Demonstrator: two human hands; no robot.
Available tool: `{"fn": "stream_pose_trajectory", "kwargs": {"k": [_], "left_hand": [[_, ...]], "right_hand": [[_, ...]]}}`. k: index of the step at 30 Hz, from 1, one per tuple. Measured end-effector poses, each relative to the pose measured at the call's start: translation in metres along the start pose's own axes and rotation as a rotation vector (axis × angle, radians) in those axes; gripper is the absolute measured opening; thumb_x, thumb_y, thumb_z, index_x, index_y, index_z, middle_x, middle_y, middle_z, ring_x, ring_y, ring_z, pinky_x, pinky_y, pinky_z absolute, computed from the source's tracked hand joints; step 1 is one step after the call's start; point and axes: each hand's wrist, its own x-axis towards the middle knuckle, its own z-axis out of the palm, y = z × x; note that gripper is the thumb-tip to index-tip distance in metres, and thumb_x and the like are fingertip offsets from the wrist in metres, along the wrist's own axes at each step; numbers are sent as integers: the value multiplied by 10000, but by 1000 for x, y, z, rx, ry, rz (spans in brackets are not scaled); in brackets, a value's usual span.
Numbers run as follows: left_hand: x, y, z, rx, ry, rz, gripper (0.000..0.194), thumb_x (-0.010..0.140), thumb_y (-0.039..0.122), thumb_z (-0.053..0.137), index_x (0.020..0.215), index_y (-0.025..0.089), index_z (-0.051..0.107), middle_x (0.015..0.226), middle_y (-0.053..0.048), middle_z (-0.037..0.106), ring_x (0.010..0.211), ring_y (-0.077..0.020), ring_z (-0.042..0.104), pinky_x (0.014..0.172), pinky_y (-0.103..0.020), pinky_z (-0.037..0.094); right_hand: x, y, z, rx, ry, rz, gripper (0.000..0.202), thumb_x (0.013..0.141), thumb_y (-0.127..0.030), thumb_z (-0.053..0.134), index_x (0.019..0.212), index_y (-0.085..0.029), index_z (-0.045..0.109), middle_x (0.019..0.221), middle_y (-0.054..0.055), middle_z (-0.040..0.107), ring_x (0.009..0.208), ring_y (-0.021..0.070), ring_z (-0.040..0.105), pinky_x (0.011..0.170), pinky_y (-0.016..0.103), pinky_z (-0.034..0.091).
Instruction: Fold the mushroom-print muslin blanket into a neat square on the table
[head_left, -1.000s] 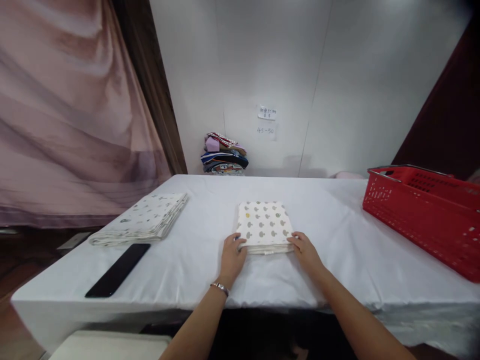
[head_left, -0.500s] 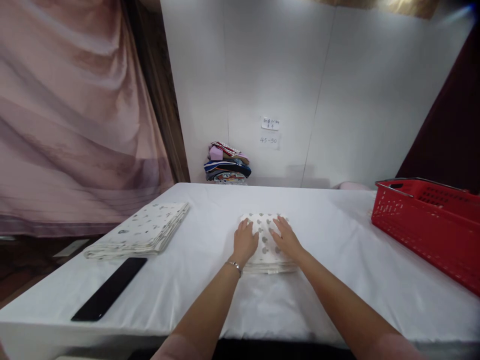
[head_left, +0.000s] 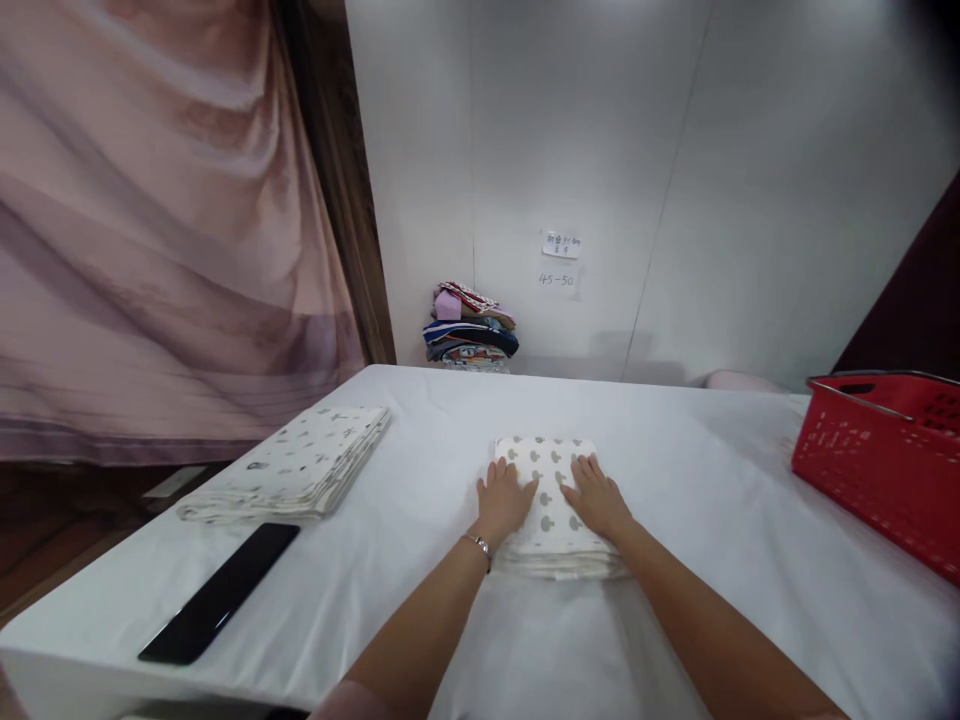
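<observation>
A white cloth with a grey print (head_left: 556,530), folded into a thick rectangle, lies flat on the white-covered table (head_left: 420,600) in front of me. My left hand (head_left: 504,500) rests on its left side, fingers spread and pointing away from me. On the cloth's right side lies my right hand (head_left: 598,500), palm down with the fingers stretched out. Between the two hands the printed top shows, and its stacked layers are visible along the near edge. A bracelet circles my left wrist.
At the table's left lies a larger folded cloth with dark motifs (head_left: 292,460). Nearer me is a black phone-like slab (head_left: 221,595). A red plastic basket (head_left: 877,470) stands at the right edge. Beyond the far edge, folded clothes (head_left: 471,330) are piled against the wall.
The view has swung a little left, so things appear shifted rightward. The folded cloth and both hands sit slightly nearer to me, and the hands still lie on the cloth's sides.
</observation>
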Motion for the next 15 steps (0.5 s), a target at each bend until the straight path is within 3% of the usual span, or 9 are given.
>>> {"fn": "stream_pose_trajectory", "kwargs": {"k": [4,7,11,15], "left_hand": [[36,9,-3,55,89,117,607,862,503,307,1361,160,354,1501,-97,182,1386,-260,91,1102,-491,86],[53,2,8,46,50,66,594,863,465,319,1383,178,318,1506,-88,166,1382,-272,109,1093,-498,121],[57,-10,21,15,53,33,584,868,454,299,1397,207,288,1516,-51,138,1377,-279,120,1070,-493,200],[54,-9,21,47,72,47,583,868,443,298,1395,193,291,1513,-60,153,1371,-280,139,1053,-459,256]], "right_hand": [[0,1,1,1,15,-2,611,906,-451,276,1421,-122,258,1508,100,143,1385,244,30,1052,445,214],[-2,1,1,8,2,-4,605,904,-448,284,1421,-134,260,1507,89,153,1384,237,43,1048,437,226],[-1,-1,-4,-2,-16,1,591,906,-453,276,1420,-161,264,1510,70,146,1386,223,25,1058,448,191],[17,-5,-20,7,-83,45,612,888,-506,308,1406,-179,294,1505,87,162,1381,255,56,1062,509,111]]}}
